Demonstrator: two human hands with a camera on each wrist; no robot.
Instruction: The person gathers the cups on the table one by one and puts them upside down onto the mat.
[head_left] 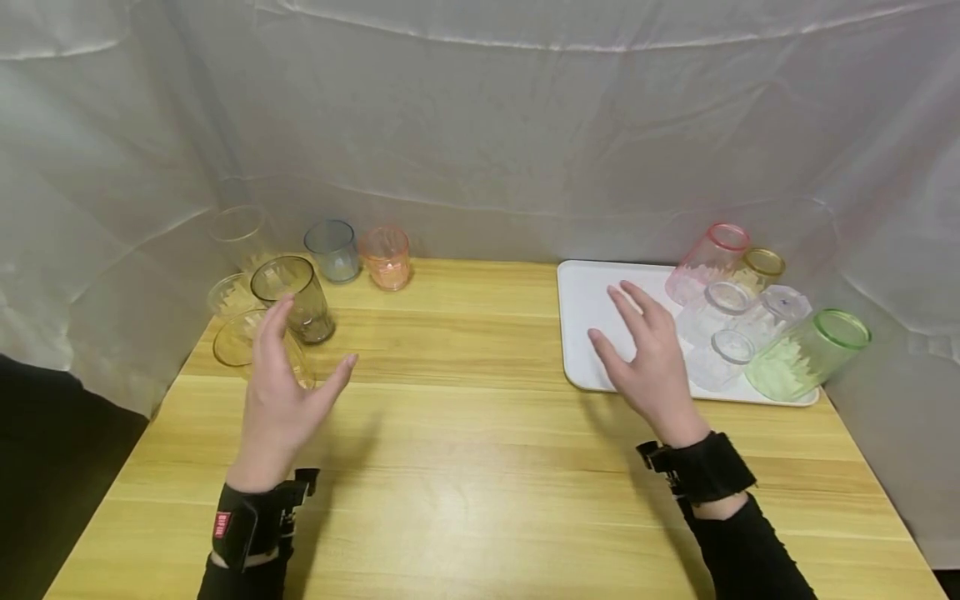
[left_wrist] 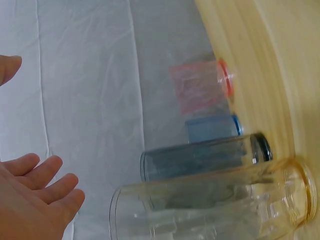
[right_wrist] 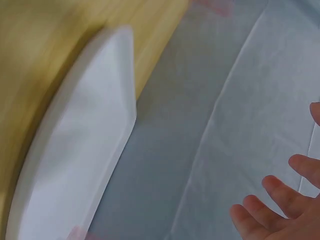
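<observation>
Red-tagged strap (head_left: 225, 525) on wrist; left hand (head_left: 281, 396) by yellow glass (head_left: 240, 342).

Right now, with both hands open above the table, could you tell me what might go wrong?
1. The left hand is right beside the yellow tumbler in a tight cluster with the grey tumbler; a careless reach could topple either.
2. On the white tray, the green tumbler lies on its side near the edge and might roll off if the right hand bumps the pile.
</observation>
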